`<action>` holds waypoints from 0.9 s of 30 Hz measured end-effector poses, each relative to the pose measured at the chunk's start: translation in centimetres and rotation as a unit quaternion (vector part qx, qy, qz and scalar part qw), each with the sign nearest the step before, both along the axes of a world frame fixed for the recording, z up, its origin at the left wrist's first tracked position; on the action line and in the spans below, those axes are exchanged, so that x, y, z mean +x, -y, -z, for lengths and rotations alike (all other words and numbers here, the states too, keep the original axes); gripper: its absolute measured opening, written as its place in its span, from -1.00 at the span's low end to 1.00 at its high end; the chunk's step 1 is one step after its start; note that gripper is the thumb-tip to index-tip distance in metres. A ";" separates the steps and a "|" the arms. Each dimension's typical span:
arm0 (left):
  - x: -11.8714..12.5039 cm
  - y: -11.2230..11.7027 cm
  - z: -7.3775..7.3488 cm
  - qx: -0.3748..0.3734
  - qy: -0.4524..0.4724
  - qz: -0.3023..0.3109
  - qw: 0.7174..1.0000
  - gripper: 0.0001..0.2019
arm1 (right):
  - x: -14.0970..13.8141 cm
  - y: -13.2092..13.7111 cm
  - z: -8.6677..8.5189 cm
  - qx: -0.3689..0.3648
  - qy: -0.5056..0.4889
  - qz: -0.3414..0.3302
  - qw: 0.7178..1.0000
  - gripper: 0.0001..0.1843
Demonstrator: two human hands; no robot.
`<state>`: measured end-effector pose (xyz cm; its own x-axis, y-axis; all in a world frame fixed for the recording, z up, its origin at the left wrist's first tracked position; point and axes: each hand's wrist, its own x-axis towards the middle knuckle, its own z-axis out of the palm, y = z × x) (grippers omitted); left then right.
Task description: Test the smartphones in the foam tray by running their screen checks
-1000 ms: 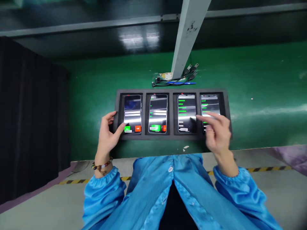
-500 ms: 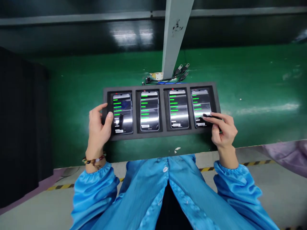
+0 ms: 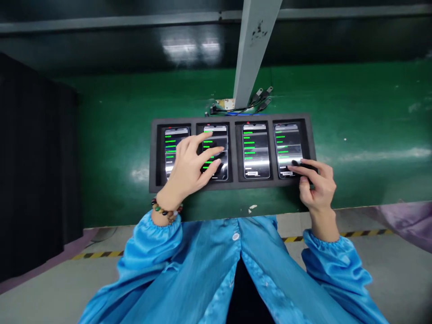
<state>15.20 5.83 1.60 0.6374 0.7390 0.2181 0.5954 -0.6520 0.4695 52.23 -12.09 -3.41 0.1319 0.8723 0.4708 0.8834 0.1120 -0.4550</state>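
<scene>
A dark grey tray [image 3: 235, 155] with several compartments lies on the green bench, each compartment holding one lit smartphone with green-marked lines of text. My left hand [image 3: 192, 166] is open, fingers spread above the second phone from the left [image 3: 221, 136]; whether the fingertips touch the screen I cannot tell. It partly hides the leftmost phone [image 3: 171, 145]. My right hand [image 3: 317, 183] is open at the tray's right end, two fingers stretched over the lower part of the rightmost phone [image 3: 286, 143]. Between them the third phone [image 3: 255, 150] is uncovered.
Behind the tray stands a grey metal post [image 3: 256, 49], with black cables [image 3: 263, 98] bunched at its foot. A dark block-like shape [image 3: 37, 171] borders the left side. White scraps [image 3: 252, 208] lie near the front edge of the green bench [image 3: 367, 121].
My left hand has left the tray's left end and moved right, over the second phone. My right hand stays at the rightmost phone, its fingers barely shifted. The view has shifted slightly.
</scene>
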 end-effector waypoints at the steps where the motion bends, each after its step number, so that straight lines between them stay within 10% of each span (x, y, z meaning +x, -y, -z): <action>1: 0.5 -0.1 -0.1 -0.001 0.005 0.001 1.000 -0.66 | -0.3 -0.1 -0.2 0.000 0.004 0.001 1.000 -0.65; 20: -9.3 1.0 1.3 -0.040 0.032 -0.227 0.973 -0.61 | -12.9 -8.4 -3.1 -0.113 -0.011 -0.222 0.968 -0.48; 27: -10.7 0.5 2.7 -0.044 0.022 -0.226 0.973 -0.58 | -15.1 -10.8 -2.7 -0.116 -0.001 -0.194 0.974 -0.50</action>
